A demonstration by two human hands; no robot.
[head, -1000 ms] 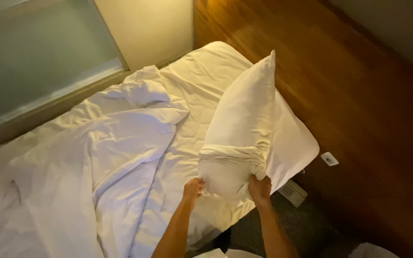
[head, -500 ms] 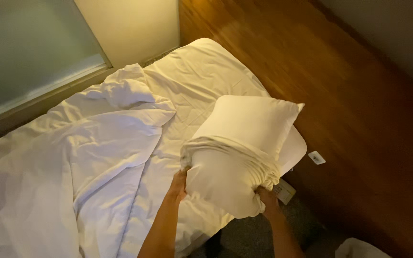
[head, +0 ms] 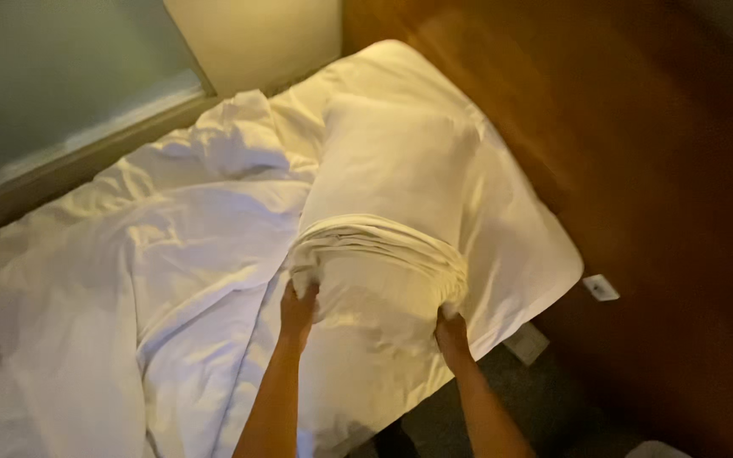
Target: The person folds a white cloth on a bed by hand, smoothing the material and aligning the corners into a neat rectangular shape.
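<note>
Left hand (head: 299,307) and right hand (head: 450,329) clenched on bunched pillowcase (head: 379,246) rim, half-drawn over pillow (head: 366,331) lying on bed (head: 519,254) corner. Rumpled duvet (head: 146,280) just left; wooden wall (head: 663,170) close right.

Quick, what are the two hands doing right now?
Left hand: closed on the bunched edge of the white pillowcase.
Right hand: closed on the same bunched edge, at the other side of the pillow.
</note>
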